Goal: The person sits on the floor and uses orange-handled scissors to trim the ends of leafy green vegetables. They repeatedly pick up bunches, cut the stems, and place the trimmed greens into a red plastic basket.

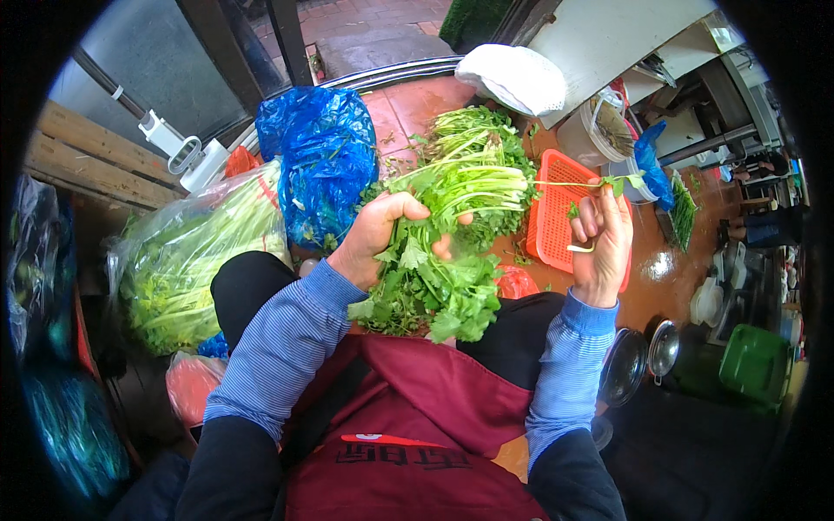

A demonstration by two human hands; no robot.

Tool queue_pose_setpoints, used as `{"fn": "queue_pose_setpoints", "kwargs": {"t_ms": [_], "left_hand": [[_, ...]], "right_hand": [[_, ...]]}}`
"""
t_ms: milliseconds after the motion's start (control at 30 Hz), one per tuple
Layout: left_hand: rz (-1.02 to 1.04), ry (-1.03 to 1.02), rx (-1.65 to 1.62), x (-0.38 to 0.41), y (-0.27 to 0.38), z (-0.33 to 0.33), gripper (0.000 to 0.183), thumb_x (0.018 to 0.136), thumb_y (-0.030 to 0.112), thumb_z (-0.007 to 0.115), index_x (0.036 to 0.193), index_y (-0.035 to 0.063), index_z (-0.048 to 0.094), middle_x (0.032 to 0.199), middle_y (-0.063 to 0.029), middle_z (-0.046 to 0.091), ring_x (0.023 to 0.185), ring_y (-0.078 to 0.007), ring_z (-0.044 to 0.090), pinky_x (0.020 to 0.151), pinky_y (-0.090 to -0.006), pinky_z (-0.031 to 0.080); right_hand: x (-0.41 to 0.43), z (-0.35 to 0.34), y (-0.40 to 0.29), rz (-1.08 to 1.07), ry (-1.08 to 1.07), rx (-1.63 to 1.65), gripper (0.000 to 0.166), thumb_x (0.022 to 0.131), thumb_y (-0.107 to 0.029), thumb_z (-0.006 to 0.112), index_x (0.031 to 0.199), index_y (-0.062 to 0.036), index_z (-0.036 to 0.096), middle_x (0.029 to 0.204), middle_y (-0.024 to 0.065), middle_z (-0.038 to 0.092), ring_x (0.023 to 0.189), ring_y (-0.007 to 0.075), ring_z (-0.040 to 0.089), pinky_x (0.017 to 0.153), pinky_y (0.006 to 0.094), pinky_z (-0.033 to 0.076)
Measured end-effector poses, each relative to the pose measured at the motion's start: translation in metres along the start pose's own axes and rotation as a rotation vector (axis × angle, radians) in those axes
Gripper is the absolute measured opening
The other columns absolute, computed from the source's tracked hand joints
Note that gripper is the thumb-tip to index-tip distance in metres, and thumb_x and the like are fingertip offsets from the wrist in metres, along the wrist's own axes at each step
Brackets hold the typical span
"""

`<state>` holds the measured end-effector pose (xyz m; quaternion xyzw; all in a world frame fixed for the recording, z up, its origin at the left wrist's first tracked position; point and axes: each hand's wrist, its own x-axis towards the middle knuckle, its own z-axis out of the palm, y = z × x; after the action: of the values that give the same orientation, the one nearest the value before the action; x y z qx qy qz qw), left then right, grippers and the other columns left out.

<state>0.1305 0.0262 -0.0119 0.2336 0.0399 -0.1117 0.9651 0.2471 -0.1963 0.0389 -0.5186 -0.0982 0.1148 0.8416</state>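
Observation:
My left hand (381, 234) is closed round a leafy bunch of green herbs (443, 273), probably celery or coriander, above my lap. The pale stems (488, 189) point right and the leaves hang down on the near side. To the right, my right hand (603, 241) pinches a thin leafy sprig (580, 184) between thumb and fingertips. Its stem reaches back towards the bunch; whether it is still joined to it I cannot tell. A short pale stem piece (580, 248) lies against the right hand's curled fingers. Beyond the bunch, a pile of similar greens (469, 130) rests on the tiled floor.
A red perforated plastic basket (554, 225) stands beyond my right hand. On the left are a blue plastic bag (319, 156) and a clear bag of long green vegetables (195, 260). Buckets (593, 133) stand at the right. Farther off, a person's legs (765, 228) show.

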Motion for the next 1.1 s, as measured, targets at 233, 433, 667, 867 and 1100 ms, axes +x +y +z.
{"fn": "queue_pose_setpoints", "kwargs": {"t_ms": [233,433,667,867,1100], "left_hand": [[-0.034,0.003,0.184,-0.003,0.002,-0.002,0.044,0.071,0.016,0.041,0.103,-0.0135,0.049,0.083,-0.0186,0.057,0.05,-0.0158,0.047,0.055,-0.0317,0.044],[0.071,0.101,0.257,-0.01,0.007,0.002,0.041,0.07,0.01,0.043,0.104,-0.0117,0.048,0.088,-0.021,0.058,0.05,-0.0178,0.05,0.05,-0.0313,0.044],[0.114,0.149,0.47,-0.016,0.01,0.018,0.034,0.071,0.002,0.058,0.104,-0.0008,0.053,0.091,-0.0071,0.061,0.065,-0.0127,0.056,0.059,-0.0248,0.046],[0.061,0.105,0.617,-0.009,0.003,0.005,0.048,0.069,-0.001,0.062,0.114,-0.0003,0.046,0.091,-0.0059,0.059,0.069,-0.0122,0.057,0.062,-0.0258,0.048],[0.236,0.103,0.767,-0.008,-0.003,0.017,0.065,0.069,-0.001,0.063,0.127,-0.002,0.035,0.109,-0.0051,0.053,0.097,-0.0125,0.052,0.084,-0.0255,0.042]], "right_hand": [[0.002,0.005,0.003,0.154,-0.047,0.196,0.01,0.092,-0.016,0.046,0.092,-0.0071,0.05,0.075,0.0039,0.057,0.042,0.0038,0.034,0.036,0.0168,0.028],[0.012,-0.013,-0.001,-0.101,0.176,-0.101,0.01,0.091,-0.015,0.048,0.091,-0.0048,0.049,0.069,0.0011,0.051,0.046,0.0034,0.036,0.039,0.0149,0.028],[-0.024,0.034,0.02,-0.184,-0.129,-0.752,0.024,0.079,-0.006,0.063,0.103,-0.0036,0.057,0.06,-0.0078,0.039,0.054,0.0006,0.034,0.048,0.0167,0.026],[-0.031,0.071,0.024,-0.6,-0.505,-1.077,0.034,0.072,-0.002,0.063,0.105,-0.0091,0.059,0.083,0.0058,0.059,0.057,0.017,0.056,0.054,0.0277,0.046],[-0.033,0.074,0.018,-0.381,-0.445,-1.1,0.019,0.07,-0.008,0.067,0.088,-0.0066,0.062,0.074,0.0067,0.056,0.055,0.0176,0.055,0.05,0.0277,0.044]]}}
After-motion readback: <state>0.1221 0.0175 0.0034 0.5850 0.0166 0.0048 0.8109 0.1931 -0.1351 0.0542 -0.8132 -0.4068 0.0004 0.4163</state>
